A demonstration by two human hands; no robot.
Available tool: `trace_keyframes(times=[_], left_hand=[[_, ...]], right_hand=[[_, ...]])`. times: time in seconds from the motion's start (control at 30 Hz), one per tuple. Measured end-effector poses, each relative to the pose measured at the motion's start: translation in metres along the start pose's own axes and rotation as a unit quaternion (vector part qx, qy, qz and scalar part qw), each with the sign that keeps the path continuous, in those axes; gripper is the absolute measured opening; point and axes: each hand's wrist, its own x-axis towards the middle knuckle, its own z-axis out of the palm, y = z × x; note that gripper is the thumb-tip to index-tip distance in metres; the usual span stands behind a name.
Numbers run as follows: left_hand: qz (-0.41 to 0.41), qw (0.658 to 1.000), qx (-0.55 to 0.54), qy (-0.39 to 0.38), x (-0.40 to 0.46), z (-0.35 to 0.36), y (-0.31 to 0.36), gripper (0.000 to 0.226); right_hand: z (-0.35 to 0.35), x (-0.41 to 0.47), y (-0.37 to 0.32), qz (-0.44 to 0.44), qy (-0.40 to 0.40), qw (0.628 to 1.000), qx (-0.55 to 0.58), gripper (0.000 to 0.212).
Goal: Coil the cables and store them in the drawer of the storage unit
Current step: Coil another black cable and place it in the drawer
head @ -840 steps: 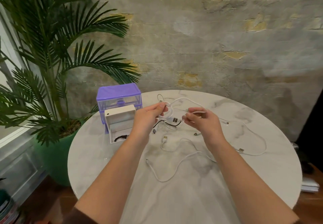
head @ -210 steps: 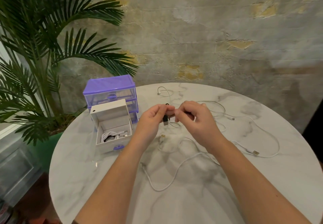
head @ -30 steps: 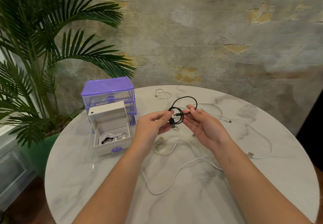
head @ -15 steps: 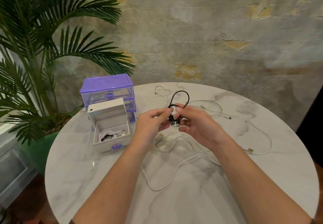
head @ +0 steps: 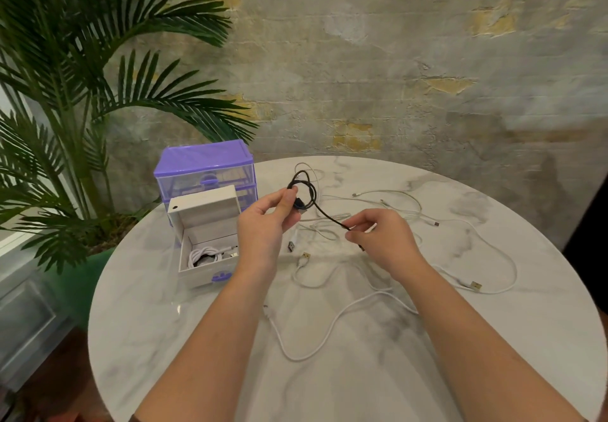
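A short black cable [head: 309, 191] is looped above the table. My left hand [head: 266, 220] pinches its coiled loops near the plug, and my right hand [head: 381, 237] pinches the cable's free end, drawn out to the right. The purple storage unit [head: 204, 165] stands at the table's back left. Its white drawer [head: 184, 257] is pulled out in front and holds a coiled white cable [head: 205, 254]. Several loose white cables [head: 329, 329] lie spread over the round marble table [head: 493, 339].
A tall palm [head: 65, 92] in a green pot stands off the table's left edge, behind the unit. A rough plaster wall closes the back. White cable loops with USB plugs [head: 475, 286] trail toward the table's right side.
My hands have drawn apart. The right hand has pulled the black cable's free end out to the right, while the left keeps the loops raised.
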Motion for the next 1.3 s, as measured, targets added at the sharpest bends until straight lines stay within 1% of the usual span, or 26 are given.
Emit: trace_keyframes(times=[0.1, 0.2, 0.27, 0.33, 0.37, 0.43, 0.5, 0.57, 0.63, 0.7, 0.73, 0.77, 0.83, 0.9, 0.97, 1.03, 1.1, 1.2, 1.3], left_hand=[[0.008, 0.999, -0.023, 0.023, 0.004, -0.003, 0.001, 0.017], [0.016, 1.000, -0.014, 0.017, 0.004, -0.002, -0.001, 0.019], [0.018, 1.000, -0.013, 0.019, 0.003, -0.002, -0.002, 0.020], [0.019, 0.999, -0.017, 0.025, 0.004, -0.003, -0.002, 0.021], [0.019, 0.999, -0.015, 0.024, 0.004, -0.002, -0.003, 0.023], [0.015, 1.000, -0.004, 0.010, 0.001, 0.000, -0.005, 0.025], [0.005, 1.000, 0.002, -0.015, -0.004, 0.005, -0.008, 0.023], [-0.003, 0.999, 0.001, -0.041, -0.009, 0.011, -0.009, 0.020], [-0.005, 0.998, -0.002, -0.055, -0.012, 0.014, -0.009, 0.019], [-0.005, 0.998, -0.004, -0.060, -0.013, 0.015, -0.009, 0.017], [-0.003, 0.998, -0.003, -0.062, -0.013, 0.015, -0.008, 0.017], [0.001, 0.998, 0.002, -0.063, -0.013, 0.014, -0.008, 0.017], [0.013, 0.998, 0.012, -0.059, -0.013, 0.013, -0.007, 0.016], [0.028, 0.998, 0.022, -0.055, -0.012, 0.013, -0.007, 0.013], [0.041, 0.996, 0.039, -0.064, -0.013, 0.013, -0.008, 0.011], [0.051, 0.993, 0.061, -0.088, -0.013, 0.014, -0.009, 0.009], [0.055, 0.989, 0.088, -0.106, -0.013, 0.015, -0.012, 0.007], [0.040, 0.983, 0.126, -0.127, -0.013, 0.017, -0.016, 0.013], [0.010, 0.973, 0.163, -0.165, -0.014, 0.017, -0.019, 0.014]], right_hand=[[-0.007, 0.000, 0.003, 0.028, 0.030, 0.993, -0.110, 0.022], [-0.011, 0.001, 0.002, 0.046, 0.056, 0.984, -0.162, 0.026], [-0.008, 0.001, 0.003, 0.023, 0.053, 0.982, -0.180, 0.025], [-0.005, 0.000, 0.001, -0.023, 0.026, 0.980, -0.195, 0.011], [-0.003, -0.001, -0.002, -0.041, 0.011, 0.979, -0.200, 0.012], [0.004, -0.006, -0.008, -0.068, -0.005, 0.981, -0.182, 0.033], [0.010, -0.010, -0.015, -0.100, 0.022, 0.985, -0.137, 0.038], [0.013, -0.010, -0.018, -0.116, 0.059, 0.987, -0.098, 0.029], [0.011, -0.008, -0.018, -0.123, 0.074, 0.989, -0.034, 0.011], [0.008, -0.007, -0.018, -0.120, 0.058, 0.990, 0.054, 0.001], [0.006, -0.007, -0.018, -0.115, 0.046, 0.989, 0.079, 0.002], [0.006, -0.006, -0.017, -0.114, 0.039, 0.989, 0.084, 0.007], [0.007, -0.005, -0.016, -0.124, 0.037, 0.990, 0.057, 0.020], [0.008, -0.003, -0.015, -0.134, 0.043, 0.989, 0.034, 0.027], [0.008, -0.003, -0.014, -0.140, 0.060, 0.988, 0.018, 0.025], [0.007, -0.004, -0.013, -0.142, 0.082, 0.986, -0.009, 0.016], [0.007, -0.003, -0.012, -0.142, 0.105, 0.984, -0.032, 0.011], [0.008, 0.000, -0.010, -0.143, 0.133, 0.980, -0.041, 0.012], [0.005, 0.001, -0.008, -0.149, 0.155, 0.975, -0.056, 0.012]])
